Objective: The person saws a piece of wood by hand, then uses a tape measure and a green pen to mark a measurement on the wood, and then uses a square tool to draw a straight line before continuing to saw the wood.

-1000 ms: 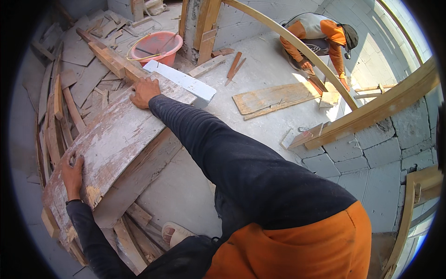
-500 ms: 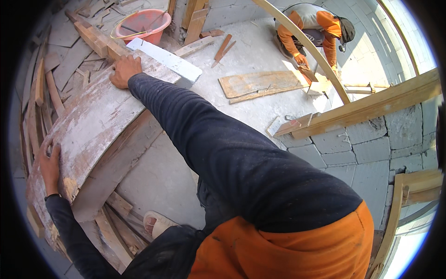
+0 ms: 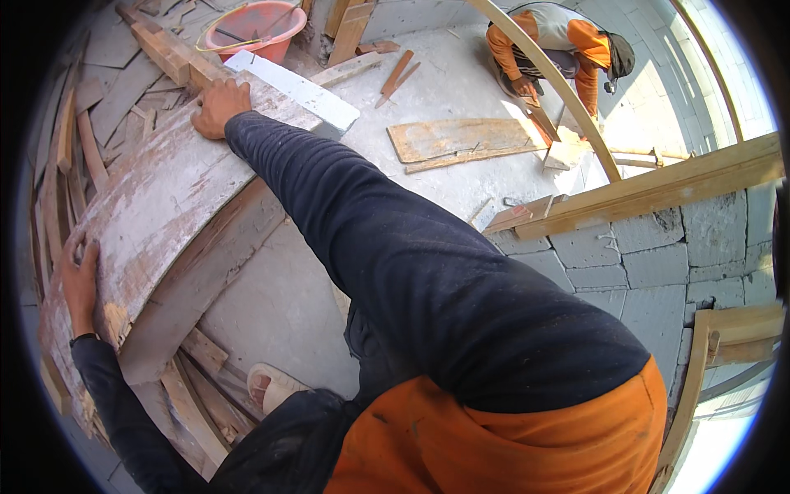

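A broad, weathered wooden board [image 3: 169, 193], pale with whitish residue, slants across the left side. Its near edge is curved, and wood shows beneath it. With the arm stretched across, my right hand [image 3: 222, 107] grips the board's far end, fingers bent over the edge. My left hand [image 3: 80, 284] lies at the near left end, thumb apart and fingers curled over the outer edge; their tips are hidden. A white block [image 3: 292, 90] lies just beyond the board, close to my right hand. Chipped, bare wood shows beside my left wrist.
Scrap wood [image 3: 90, 140] is heaped at left; a red basin [image 3: 255, 33] stands at the back. A flat plank [image 3: 461, 140] lies on the floor. A crouching person [image 3: 559, 41] handles wood at back right. A beam [image 3: 658, 189] crosses the block wall [image 3: 658, 305].
My left hand and the board's near end have shifted slightly left and up in the picture. My right hand keeps its place on the board. The crouching person's hand has moved slightly.
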`<state>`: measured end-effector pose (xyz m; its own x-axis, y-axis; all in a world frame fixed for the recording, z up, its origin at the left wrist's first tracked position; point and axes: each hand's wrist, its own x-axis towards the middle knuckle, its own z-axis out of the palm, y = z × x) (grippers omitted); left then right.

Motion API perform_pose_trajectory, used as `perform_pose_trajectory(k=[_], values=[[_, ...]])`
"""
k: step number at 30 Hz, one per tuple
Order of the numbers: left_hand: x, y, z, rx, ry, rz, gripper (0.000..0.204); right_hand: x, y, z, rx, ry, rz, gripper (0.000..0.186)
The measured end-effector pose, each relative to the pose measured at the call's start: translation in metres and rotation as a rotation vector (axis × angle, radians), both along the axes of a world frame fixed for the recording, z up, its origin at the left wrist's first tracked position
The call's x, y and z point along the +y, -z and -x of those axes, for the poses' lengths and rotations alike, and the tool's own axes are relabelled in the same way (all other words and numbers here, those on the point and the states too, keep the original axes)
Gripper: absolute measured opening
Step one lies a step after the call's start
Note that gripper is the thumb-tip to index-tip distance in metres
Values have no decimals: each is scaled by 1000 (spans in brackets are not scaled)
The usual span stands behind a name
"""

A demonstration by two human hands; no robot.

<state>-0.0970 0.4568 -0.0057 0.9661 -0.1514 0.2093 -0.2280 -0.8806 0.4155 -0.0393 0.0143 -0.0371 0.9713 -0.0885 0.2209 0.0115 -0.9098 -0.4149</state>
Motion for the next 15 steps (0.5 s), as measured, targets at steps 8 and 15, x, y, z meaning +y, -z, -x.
perform_pose_trajectory(k=[8, 15], values=[[-5, 3, 3, -12, -42, -13, 54, -1, 0, 2, -6, -4, -10, 48], [6, 12, -5, -57, -16, -47, 53, -2, 0, 0, 22, 3, -16, 47]])
